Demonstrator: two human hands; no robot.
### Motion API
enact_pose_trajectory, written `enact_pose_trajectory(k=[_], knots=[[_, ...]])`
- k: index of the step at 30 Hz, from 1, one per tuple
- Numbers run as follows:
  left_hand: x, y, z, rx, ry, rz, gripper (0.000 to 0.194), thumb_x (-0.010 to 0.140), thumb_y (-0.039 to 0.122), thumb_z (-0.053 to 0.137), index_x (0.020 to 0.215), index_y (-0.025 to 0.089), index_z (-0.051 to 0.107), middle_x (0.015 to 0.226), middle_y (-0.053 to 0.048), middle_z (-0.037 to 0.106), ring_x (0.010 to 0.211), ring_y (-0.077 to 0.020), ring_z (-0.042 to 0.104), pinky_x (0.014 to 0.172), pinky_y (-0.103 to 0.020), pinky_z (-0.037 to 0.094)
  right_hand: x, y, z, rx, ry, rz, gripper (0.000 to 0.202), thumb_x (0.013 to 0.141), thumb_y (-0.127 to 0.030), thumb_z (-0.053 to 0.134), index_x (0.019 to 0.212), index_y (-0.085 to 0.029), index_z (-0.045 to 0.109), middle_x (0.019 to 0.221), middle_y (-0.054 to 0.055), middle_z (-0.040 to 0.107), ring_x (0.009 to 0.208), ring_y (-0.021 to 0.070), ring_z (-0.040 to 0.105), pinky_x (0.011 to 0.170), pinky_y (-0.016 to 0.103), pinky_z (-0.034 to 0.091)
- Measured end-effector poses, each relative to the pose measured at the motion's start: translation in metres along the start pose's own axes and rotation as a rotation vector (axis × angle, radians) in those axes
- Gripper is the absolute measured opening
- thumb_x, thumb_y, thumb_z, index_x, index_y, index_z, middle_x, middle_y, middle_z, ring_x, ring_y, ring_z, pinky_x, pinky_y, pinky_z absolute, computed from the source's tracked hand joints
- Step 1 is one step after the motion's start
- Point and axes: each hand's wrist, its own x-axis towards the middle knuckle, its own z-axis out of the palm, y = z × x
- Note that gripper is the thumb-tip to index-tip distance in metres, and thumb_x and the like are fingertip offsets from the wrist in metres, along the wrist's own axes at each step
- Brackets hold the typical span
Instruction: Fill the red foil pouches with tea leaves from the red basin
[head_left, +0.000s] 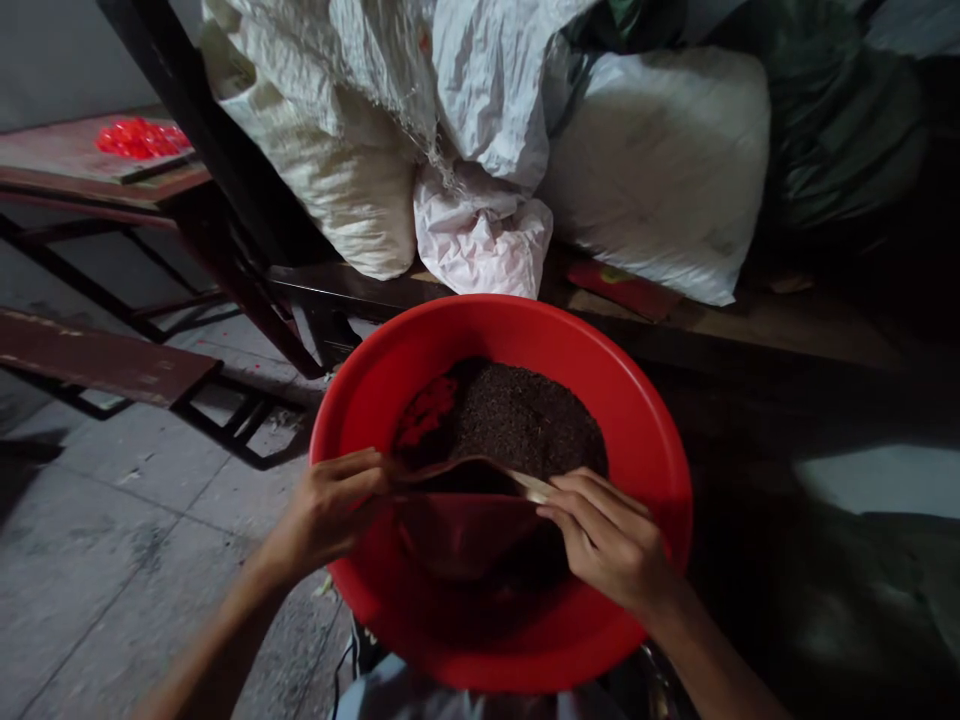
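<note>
A large red plastic basin [649, 400] sits in front of me, holding a heap of dark, loose, tea-like material [517, 410]. Small red pieces [426, 412] lie at the heap's left side. Over the near half of the basin, a see-through plastic bag [465, 530] is stretched between my hands, its mouth parted. My left hand [341, 505] pinches the left end of the mouth, and my right hand [604, 535] grips the right end, where the edge looks pale. Whether anything is inside the bag I cannot tell.
Stuffed white woven sacks [660, 160] and a pinkish bag [484, 235] rest on a low wooden bench behind the basin. To the left stand a table [45, 150] bearing a bright red pile [141, 138] and a brown bench [97, 355]. Dark green sacks [847, 130] fill the right back.
</note>
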Motion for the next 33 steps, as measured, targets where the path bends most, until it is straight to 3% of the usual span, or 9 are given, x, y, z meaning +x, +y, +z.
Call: enact_pose_trajectory(k=[2, 5, 9, 12, 15, 20, 25, 30, 33], knots=[[0.001, 0.008, 0.013, -0.012, 0.154, 0.001, 0.019, 0.090, 0.001, 0.063, 0.086, 0.019, 0.060, 0.083, 0.000, 0.069, 0.073, -0.0096, 0.068, 0.066, -0.017, 0.053, -0.002, -0.004, -0.012, -0.103, 0.050, -0.012, 0.020, 0.088, 0.004, 0.068, 0.099, -0.012, 0.067, 0.085, 0.007, 0.072, 0.082, 0.0177, 0.069, 0.081, 0.032, 0.061], [0.005, 0.021, 0.035, 0.052, 0.290, -0.169, 0.023, 0.088, 0.009, 0.072, 0.104, 0.020, 0.060, 0.089, 0.001, 0.068, 0.073, -0.0103, 0.068, 0.067, -0.019, 0.056, -0.011, -0.007, -0.023, -0.131, 0.037, 0.053, 0.024, 0.091, 0.002, 0.065, 0.106, -0.017, 0.066, 0.090, 0.006, 0.073, 0.085, 0.0177, 0.072, 0.082, 0.032, 0.062], [0.011, 0.035, 0.047, 0.145, 0.049, -0.156, 0.034, 0.098, 0.010, 0.055, 0.130, 0.023, 0.060, 0.099, -0.004, 0.070, 0.084, -0.0130, 0.069, 0.072, -0.022, 0.058, -0.026, -0.013, -0.025, -0.071, -0.045, 0.242, 0.028, 0.099, -0.018, 0.061, 0.126, -0.016, 0.060, 0.103, 0.010, 0.075, 0.091, 0.0211, 0.075, 0.081, 0.034, 0.065], [0.013, 0.041, 0.041, 0.146, -0.060, -0.081, 0.031, 0.101, 0.010, 0.052, 0.127, 0.022, 0.063, 0.091, -0.003, 0.066, 0.080, -0.0129, 0.065, 0.069, -0.022, 0.055, -0.027, -0.019, -0.025, -0.018, -0.144, 0.221, 0.013, 0.100, -0.013, 0.054, 0.104, -0.019, 0.065, 0.091, 0.007, 0.072, 0.088, 0.0210, 0.073, 0.086, 0.037, 0.064], [0.010, 0.045, 0.033, 0.117, -0.023, -0.047, 0.018, 0.099, 0.005, 0.054, 0.102, 0.020, 0.064, 0.083, 0.000, 0.062, 0.072, -0.0101, 0.060, 0.064, -0.019, 0.050, -0.025, -0.019, -0.029, 0.023, -0.093, 0.188, 0.027, 0.093, 0.002, 0.052, 0.081, -0.021, 0.059, 0.070, 0.000, 0.061, 0.067, 0.0140, 0.063, 0.074, 0.030, 0.059], [0.008, 0.048, 0.032, 0.214, 0.106, -0.005, 0.026, 0.094, -0.004, 0.048, 0.103, 0.017, 0.059, 0.089, -0.004, 0.063, 0.080, -0.0120, 0.060, 0.069, -0.021, 0.050, -0.036, -0.006, -0.042, -0.091, -0.029, 0.104, 0.033, 0.087, 0.008, 0.051, 0.099, -0.019, 0.066, 0.074, 0.000, 0.065, 0.070, 0.0145, 0.064, 0.082, 0.032, 0.058], [0.019, 0.049, 0.039, 0.265, -0.087, 0.013, 0.019, 0.098, 0.004, 0.046, 0.099, 0.016, 0.061, 0.079, -0.003, 0.056, 0.071, -0.0160, 0.052, 0.060, -0.028, 0.043, -0.041, 0.004, -0.039, -0.097, -0.096, 0.078, 0.021, 0.091, 0.000, 0.055, 0.090, -0.019, 0.064, 0.076, 0.002, 0.066, 0.072, 0.0160, 0.065, 0.078, 0.030, 0.057], [0.028, 0.059, 0.046, 0.477, -0.194, 0.081, 0.027, 0.098, 0.031, 0.064, 0.122, 0.016, 0.062, 0.102, -0.006, 0.069, 0.088, -0.0246, 0.062, 0.096, -0.051, 0.046, -0.029, 0.005, -0.034, -0.091, -0.090, 0.119, 0.020, 0.093, -0.003, 0.055, 0.082, -0.021, 0.058, 0.074, 0.002, 0.063, 0.070, 0.0162, 0.062, 0.079, 0.032, 0.056], [0.028, 0.059, 0.056, 0.509, -0.203, 0.091, 0.011, 0.099, 0.023, 0.062, 0.106, 0.016, 0.066, 0.108, -0.006, 0.071, 0.087, -0.0224, 0.063, 0.103, -0.050, 0.041, -0.020, 0.002, -0.033, -0.053, -0.156, 0.165, 0.018, 0.094, -0.007, 0.055, 0.083, -0.021, 0.059, 0.075, 0.002, 0.062, 0.073, 0.0182, 0.061, 0.077, 0.034, 0.055]])
